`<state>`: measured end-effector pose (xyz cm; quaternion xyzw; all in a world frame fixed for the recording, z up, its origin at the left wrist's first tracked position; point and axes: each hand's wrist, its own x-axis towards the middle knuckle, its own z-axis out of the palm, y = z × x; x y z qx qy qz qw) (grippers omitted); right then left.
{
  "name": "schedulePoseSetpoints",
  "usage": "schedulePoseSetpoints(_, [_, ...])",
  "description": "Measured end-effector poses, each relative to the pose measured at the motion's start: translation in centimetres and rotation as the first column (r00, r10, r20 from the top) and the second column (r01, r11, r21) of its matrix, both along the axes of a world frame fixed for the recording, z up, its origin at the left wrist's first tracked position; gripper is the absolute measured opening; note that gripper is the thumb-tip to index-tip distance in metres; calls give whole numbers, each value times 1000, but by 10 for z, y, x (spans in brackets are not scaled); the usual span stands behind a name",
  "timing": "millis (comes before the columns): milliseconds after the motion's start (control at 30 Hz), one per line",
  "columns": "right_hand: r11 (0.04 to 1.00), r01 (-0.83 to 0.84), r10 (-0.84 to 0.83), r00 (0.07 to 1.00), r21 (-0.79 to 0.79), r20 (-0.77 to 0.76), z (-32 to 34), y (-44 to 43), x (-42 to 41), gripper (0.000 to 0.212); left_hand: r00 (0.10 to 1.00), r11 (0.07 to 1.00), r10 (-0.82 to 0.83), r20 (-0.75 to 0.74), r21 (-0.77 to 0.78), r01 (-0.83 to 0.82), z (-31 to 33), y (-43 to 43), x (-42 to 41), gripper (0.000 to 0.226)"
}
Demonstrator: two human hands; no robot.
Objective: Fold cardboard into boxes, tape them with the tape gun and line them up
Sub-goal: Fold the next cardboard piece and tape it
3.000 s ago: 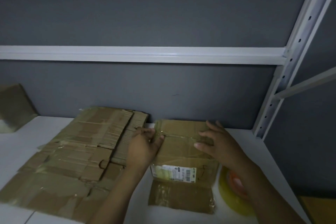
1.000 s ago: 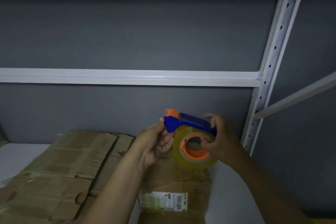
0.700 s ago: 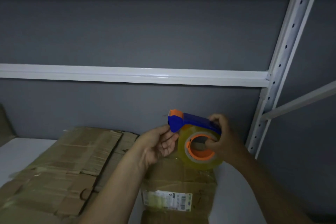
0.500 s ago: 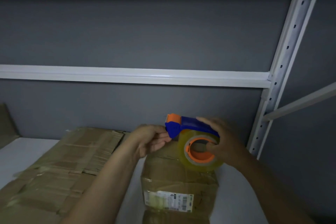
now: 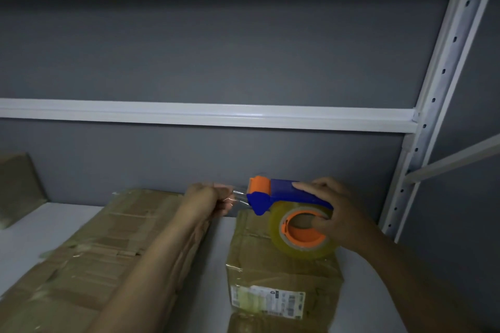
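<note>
My right hand point(image 5: 336, 213) grips a blue and orange tape gun point(image 5: 276, 197) with a clear tape roll point(image 5: 303, 235), held above a small folded cardboard box point(image 5: 281, 276) that carries a white label. My left hand point(image 5: 208, 199) pinches the free end of the clear tape point(image 5: 239, 199), stretched a short way left from the gun's orange roller. A pile of flattened cardboard point(image 5: 89, 259) lies on the white shelf point(image 5: 32, 235) to the left, partly under my left forearm.
A grey back wall with a white rail point(image 5: 216, 115) runs behind the shelf. A white perforated upright point(image 5: 433, 105) stands at the right. Another piece of cardboard point(image 5: 19, 184) leans at the far left.
My right hand took the tape gun from the shelf and raised it over the box. My left hand caught the tape end and has now pulled it leftward.
</note>
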<state>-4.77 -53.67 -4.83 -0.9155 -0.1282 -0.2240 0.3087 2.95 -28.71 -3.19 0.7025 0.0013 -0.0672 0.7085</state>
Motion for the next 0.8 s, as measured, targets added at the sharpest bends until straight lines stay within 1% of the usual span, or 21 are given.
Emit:
schedulePoseSetpoints(100, [1000, -3, 3, 1000, -8, 2, -1, 2, 2, 58, 995, 991, -61, -73, -127, 51, -27, -3, -4, 11])
schedulePoseSetpoints(167, [997, -29, 29, 1000, -75, 6, 3, 3, 5, 64, 993, 987, -88, -79, -142, 76, -42, -6, -8, 11])
schedulePoseSetpoints(233, [976, -55, 57, 998, -210, 4, 12, 5, 7, 72, 998, 994, -28, -60, -103, 21, -51, -7, -12, 10])
schedulePoseSetpoints(333, [889, -72, 55, 997, -453, -50, 30, 7, 6, 67, 999, 999, 42, -6, -27, -42, -61, -8, -13, 19])
schedulePoseSetpoints(400, [851, -77, 32, 995, -520, -94, 38, 7, 5, 63, 998, 998, 57, 4, -12, -57, -66, -9, -13, 20])
schedulePoseSetpoints(467, [830, -92, 25, 991, -549, -128, 41, 6, 3, 62, 998, 997, 64, -6, -30, -65, -70, -10, -12, 17])
schedulePoseSetpoints(567, [818, -116, 27, 986, -563, -165, 42, -1, 2, 64, 997, 992, 68, -46, -100, -73, -77, -9, -9, 9])
schedulePoseSetpoints(667, [817, -122, 16, 982, -563, -190, 44, -10, 2, 64, 989, 982, 85, -121, -156, -104, -85, -12, -13, 19])
schedulePoseSetpoints(733, [813, -108, -8, 980, -572, -196, 43, -10, 1, 61, 988, 981, 84, -131, -162, -105, -87, -15, -14, 21])
schedulePoseSetpoints(800, [814, -103, -18, 979, -571, -201, 38, -6, 0, 58, 992, 989, 78, -104, -116, -90, -87, -13, -11, 16])
